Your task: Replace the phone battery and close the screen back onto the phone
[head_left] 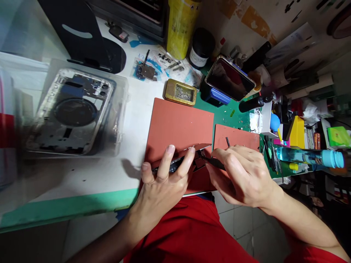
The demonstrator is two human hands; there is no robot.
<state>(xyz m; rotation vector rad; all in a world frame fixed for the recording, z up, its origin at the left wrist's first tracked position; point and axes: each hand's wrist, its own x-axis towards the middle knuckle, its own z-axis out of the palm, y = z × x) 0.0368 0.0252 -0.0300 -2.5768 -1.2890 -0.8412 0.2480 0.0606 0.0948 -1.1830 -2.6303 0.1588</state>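
An opened phone is tilted up over the red-brown mat, its dark inner parts showing and a thin panel raised along its far side. My left hand grips it, fingers over the top and spread along its length. From the right, my right hand pinches black tweezers, whose narrow tip reaches into the phone's right end. What the tip touches is too small to make out. A thin dark rod shows just beyond the right hand's fingers.
A clear plastic box with a phone housing stands left. Behind the mat are a gold tin of small parts and a phone propped on a blue holder. A blue bottle lies at right, beside tools.
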